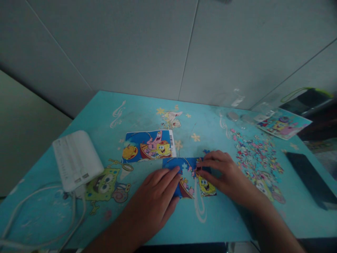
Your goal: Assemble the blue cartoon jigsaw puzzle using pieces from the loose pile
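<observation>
A small partly joined cartoon jigsaw [190, 177] lies on the turquoise printed table [147, 112], with a piece-shaped gap in its blue upper part. My left hand [156, 196] lies flat with its fingertips on the jigsaw's left edge. My right hand [223, 174] rests on the jigsaw's right side, thumb and forefinger pinched together at its top edge; whether a piece sits between them is too small to tell. A printed reference picture [149, 145] of the same cartoon lies just behind the jigsaw.
Several loose jigsaw pieces [256, 156] are scattered to the right. A white power bank [76, 160] with white cables [39, 214] sits at the left. A black flat object [310, 179] lies at the right edge, another printed card [283, 124] and clear plastic bags [237, 102] behind.
</observation>
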`<state>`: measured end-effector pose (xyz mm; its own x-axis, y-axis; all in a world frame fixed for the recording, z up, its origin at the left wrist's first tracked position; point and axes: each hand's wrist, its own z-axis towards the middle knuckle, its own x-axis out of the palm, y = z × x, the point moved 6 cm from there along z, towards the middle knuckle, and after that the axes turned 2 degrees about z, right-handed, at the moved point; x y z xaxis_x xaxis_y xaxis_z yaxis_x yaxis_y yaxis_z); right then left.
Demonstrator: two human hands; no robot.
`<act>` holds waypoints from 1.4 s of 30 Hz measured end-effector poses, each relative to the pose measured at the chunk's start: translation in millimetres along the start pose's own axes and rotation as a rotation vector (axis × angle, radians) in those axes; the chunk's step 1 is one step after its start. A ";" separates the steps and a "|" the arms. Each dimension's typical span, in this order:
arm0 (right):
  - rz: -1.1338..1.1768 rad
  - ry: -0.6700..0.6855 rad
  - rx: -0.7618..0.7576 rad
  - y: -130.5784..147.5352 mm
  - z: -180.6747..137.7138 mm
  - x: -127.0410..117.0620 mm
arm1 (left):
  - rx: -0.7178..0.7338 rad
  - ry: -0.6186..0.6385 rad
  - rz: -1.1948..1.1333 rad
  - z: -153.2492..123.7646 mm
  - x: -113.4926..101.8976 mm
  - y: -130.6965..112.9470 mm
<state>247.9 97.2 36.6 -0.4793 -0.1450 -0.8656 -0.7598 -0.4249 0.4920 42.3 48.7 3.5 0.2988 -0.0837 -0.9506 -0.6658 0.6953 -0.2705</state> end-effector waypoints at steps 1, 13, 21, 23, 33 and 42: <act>0.001 0.019 -0.018 0.4 -0.9 2.0 | -0.001 0.003 -0.001 -0.1 0.0 0.0; 0.000 0.061 -0.029 3.4 -4.2 13.5 | -0.004 -0.020 -0.007 2.0 -0.8 0.2; -0.006 0.021 -0.025 7.9 -2.1 23.3 | -0.020 0.005 -0.018 1.1 0.4 1.9; -0.014 0.012 -0.027 8.2 -1.9 23.1 | -0.025 0.014 -0.019 0.8 1.8 2.8; 0.005 -0.014 -0.053 12.5 -2.6 14.3 | -0.012 -0.002 -0.015 -0.7 0.8 1.6; -0.021 0.006 -0.078 12.7 -3.7 20.2 | -0.015 -0.002 -0.010 0.9 -0.6 1.3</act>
<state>230.2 85.6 25.0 -0.4604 -0.1407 -0.8765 -0.7331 -0.4965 0.4648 41.9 50.3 3.9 0.3074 -0.0890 -0.9474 -0.6725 0.6840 -0.2825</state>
